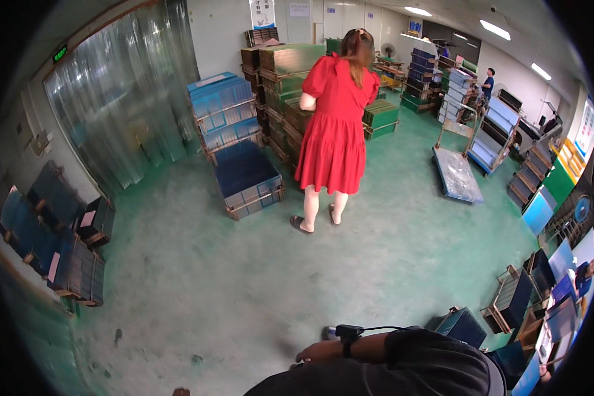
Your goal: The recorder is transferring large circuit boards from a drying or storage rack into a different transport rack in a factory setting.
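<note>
From the lower right comes my right arm in a dark sleeve, with a black device on a wrist strap (350, 332). My right hand (320, 352) hangs low over the green floor (264, 284); its fingers are mostly hidden, and no held object shows. At the bottom edge a small bit of skin, seemingly my left hand (181, 392), just enters the picture, too little to read its fingers. Ahead stands a person in a red dress (333, 125), back turned, facing stacked green crates (290, 63); their hands are hidden.
Blue crates (223, 105) are stacked left of that person, with a dark-lined crate (247, 178) in front. A flat trolley (457, 175) stands at right. Dark crates (79, 267) line the left wall by a clear strip curtain (122, 92). More crates (511, 297) and a seated person (584, 277) are at lower right.
</note>
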The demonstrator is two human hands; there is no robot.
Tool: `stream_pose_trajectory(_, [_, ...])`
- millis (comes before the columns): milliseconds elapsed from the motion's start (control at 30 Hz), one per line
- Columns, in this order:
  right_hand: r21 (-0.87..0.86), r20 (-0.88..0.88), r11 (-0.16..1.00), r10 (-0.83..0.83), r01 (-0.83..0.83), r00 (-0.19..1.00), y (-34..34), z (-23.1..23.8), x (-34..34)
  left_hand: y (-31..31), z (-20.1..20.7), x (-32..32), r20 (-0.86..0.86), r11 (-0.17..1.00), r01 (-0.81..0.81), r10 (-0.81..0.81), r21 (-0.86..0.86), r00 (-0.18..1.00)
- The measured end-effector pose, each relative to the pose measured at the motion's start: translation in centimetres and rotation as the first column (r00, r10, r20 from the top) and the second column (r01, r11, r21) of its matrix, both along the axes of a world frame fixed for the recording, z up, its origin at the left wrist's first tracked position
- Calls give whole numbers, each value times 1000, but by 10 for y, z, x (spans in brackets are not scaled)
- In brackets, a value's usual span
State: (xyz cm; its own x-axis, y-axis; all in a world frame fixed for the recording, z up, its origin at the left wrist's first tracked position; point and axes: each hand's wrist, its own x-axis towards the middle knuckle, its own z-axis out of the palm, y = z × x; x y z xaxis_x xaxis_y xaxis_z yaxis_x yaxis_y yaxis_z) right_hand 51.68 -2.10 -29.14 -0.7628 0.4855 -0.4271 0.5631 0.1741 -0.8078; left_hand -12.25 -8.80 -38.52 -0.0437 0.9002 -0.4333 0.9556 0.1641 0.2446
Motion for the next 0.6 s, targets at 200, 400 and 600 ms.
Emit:
stream_pose_trajectory(200, [102, 270, 992, 43, -73, 962, 107, -103, 54, 22, -3, 64, 113, 850, -377, 443, -368, 889])
stream_pose_trajectory(400, [18, 721, 976, -161, 215, 673, 241, -160, 231, 167, 22, 222, 285, 910, -170, 289, -379, 914])
stream_pose_trajectory(600, [423, 507, 825, -558, 375, 657, 406, -91, 316, 342, 78, 302, 654, 914, -324, 92, 243, 751])
